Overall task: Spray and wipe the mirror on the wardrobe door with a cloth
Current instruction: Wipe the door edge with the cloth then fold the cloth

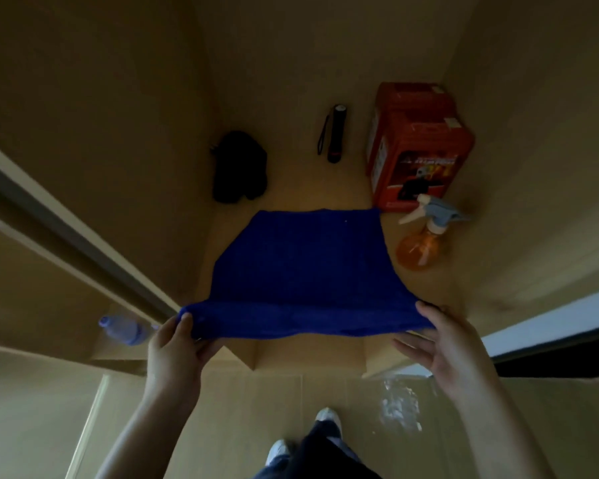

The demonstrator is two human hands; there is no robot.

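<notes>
Here the blue cloth point(305, 271) lies on the wardrobe shelf point(429, 288), near edge pinched by left hand point(173, 350) and right hand point(453, 347); lift evenly, clearing the spray bottle point(421, 240) at right.

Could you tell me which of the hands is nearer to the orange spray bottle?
Right. The right hand holds the blue cloth's near corner just below the spray bottle; the left hand grips the far corner.

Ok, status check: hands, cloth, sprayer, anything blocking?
Left hand and right hand pinch blue cloth's near corners. Orange spray bottle stands untouched, right of cloth. Nothing blocks it; mirror not identifiable.
</notes>
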